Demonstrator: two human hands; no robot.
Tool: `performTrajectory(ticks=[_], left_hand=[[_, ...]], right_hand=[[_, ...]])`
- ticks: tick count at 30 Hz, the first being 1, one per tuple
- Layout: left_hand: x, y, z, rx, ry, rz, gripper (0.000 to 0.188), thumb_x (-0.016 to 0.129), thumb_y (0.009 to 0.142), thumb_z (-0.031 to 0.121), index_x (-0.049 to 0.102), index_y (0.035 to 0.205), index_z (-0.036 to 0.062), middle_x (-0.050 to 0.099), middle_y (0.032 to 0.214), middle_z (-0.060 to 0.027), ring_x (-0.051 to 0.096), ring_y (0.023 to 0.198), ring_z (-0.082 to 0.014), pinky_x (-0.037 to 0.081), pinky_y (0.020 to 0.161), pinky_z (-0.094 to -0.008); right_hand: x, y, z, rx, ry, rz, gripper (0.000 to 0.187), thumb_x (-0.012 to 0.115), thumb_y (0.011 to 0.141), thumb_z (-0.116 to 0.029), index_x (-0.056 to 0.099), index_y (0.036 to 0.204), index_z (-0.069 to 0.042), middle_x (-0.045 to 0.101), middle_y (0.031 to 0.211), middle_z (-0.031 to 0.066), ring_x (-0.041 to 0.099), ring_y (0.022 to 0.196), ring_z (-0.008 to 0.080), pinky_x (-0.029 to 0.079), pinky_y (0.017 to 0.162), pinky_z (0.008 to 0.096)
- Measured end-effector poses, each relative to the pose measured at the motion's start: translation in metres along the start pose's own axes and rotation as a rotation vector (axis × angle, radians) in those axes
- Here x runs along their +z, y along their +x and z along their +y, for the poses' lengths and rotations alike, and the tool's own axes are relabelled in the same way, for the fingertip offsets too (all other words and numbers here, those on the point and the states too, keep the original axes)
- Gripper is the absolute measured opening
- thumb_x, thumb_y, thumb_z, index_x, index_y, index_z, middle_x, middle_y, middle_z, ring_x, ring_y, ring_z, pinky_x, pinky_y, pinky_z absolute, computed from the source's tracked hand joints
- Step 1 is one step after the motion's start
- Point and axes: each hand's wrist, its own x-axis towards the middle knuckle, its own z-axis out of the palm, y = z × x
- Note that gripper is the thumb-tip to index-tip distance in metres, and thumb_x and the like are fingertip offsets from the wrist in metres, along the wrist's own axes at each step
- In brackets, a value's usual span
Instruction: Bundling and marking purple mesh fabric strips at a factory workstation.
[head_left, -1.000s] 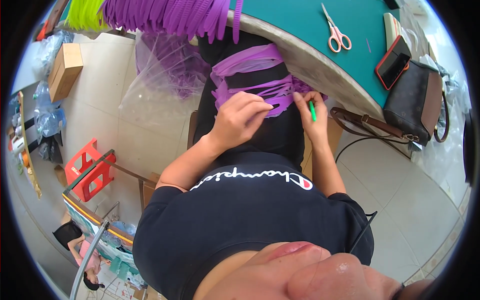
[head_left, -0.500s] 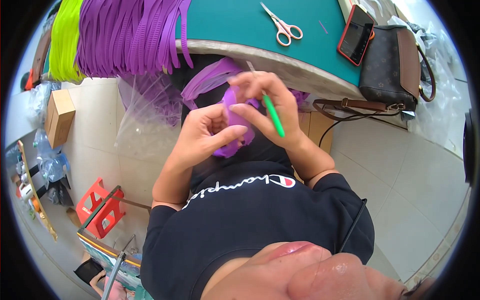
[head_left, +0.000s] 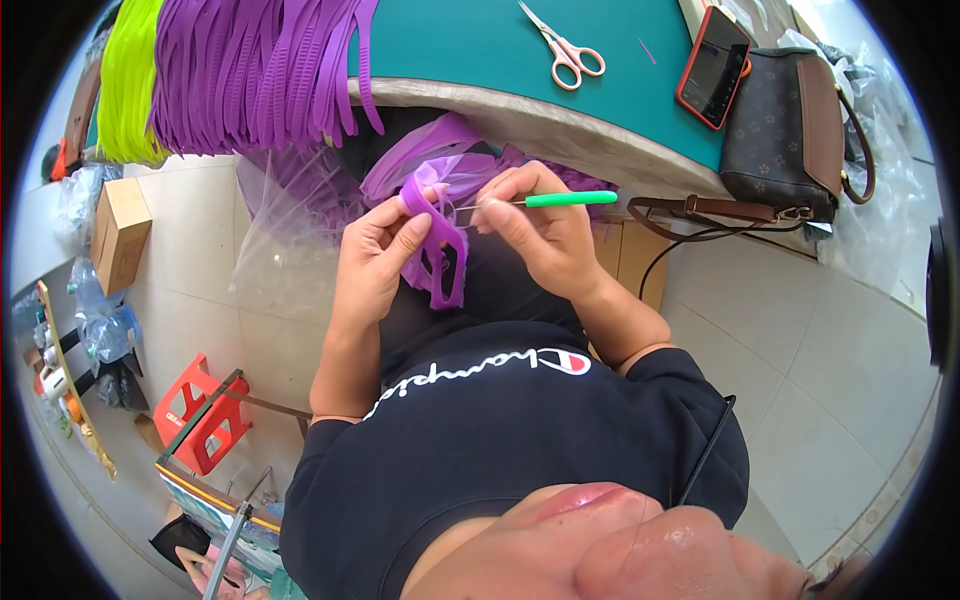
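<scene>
My left hand (head_left: 378,255) pinches a soft purple rubber piece (head_left: 452,275) with cut-out openings, which hangs down in front of my lap. In my right hand (head_left: 535,235) is a thin-bladed tool with a green handle (head_left: 572,199). Its slim metal shaft points left, and its tip is close to the purple piece; whether it touches cannot be made out. Beyond my hands, more purple rubber pieces (head_left: 425,150) lie bunched over my lap, below the table edge.
Many purple straps (head_left: 255,75) and lime-green straps (head_left: 128,85) drape over the green table (head_left: 450,40). Scissors (head_left: 565,55), a red-cased phone (head_left: 713,68) and a brown handbag (head_left: 770,130) lie on the right. A cardboard box (head_left: 122,235) and red stool (head_left: 203,415) stand left.
The green-handled tool has swung from upright to nearly level, its shaft pointing left. My left hand has moved up and left, and the purple piece now hangs opened out from it.
</scene>
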Motion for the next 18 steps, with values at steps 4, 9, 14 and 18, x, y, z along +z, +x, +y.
performTrajectory(ticks=[4,9,14,18], left_hand=[[0.001,-0.002,-0.002,-0.061,-0.145,0.054,0.022,0.066,0.088,0.004,0.061,0.109,-0.0015,0.068,0.098,-0.0087,0.065,0.087,-0.012,0.053,0.079,-0.0251],[0.01,0.002,-0.005,-0.052,-0.331,0.115,0.017,0.067,0.087,0.004,0.06,0.102,0.0018,0.068,0.094,-0.0077,0.066,0.082,-0.0118,0.057,0.071,-0.0271],[0.013,0.001,-0.005,-0.04,-0.331,0.128,0.015,0.064,0.088,0.002,0.058,0.102,0.002,0.067,0.093,-0.0083,0.067,0.081,-0.0145,0.057,0.072,-0.0291],[0.011,0.0,-0.008,-0.018,-0.318,0.101,0.017,0.064,0.088,0.002,0.057,0.103,0.0016,0.067,0.095,-0.0085,0.066,0.085,-0.0141,0.056,0.075,-0.0292]], right_hand=[[0.006,0.001,0.001,0.07,0.039,-0.046,0.008,0.055,0.093,0.0,0.052,0.101,0.003,0.063,0.096,0.0147,0.063,0.088,0.017,0.051,0.079,0.0285],[0.008,0.002,0.009,-0.063,-0.075,0.09,0.008,0.059,0.092,-0.001,0.055,0.097,0.004,0.064,0.1,0.0169,0.064,0.09,0.018,0.053,0.08,0.0294],[0.014,-0.002,0.007,0.008,-0.023,0.149,0.009,0.057,0.095,-0.006,0.054,0.097,0.002,0.066,0.1,0.0174,0.065,0.09,0.0185,0.053,0.08,0.0296],[0.017,0.0,0.008,-0.002,0.07,0.155,0.011,0.056,0.096,-0.009,0.052,0.099,0.001,0.068,0.098,0.0194,0.066,0.086,0.0193,0.053,0.076,0.029]])
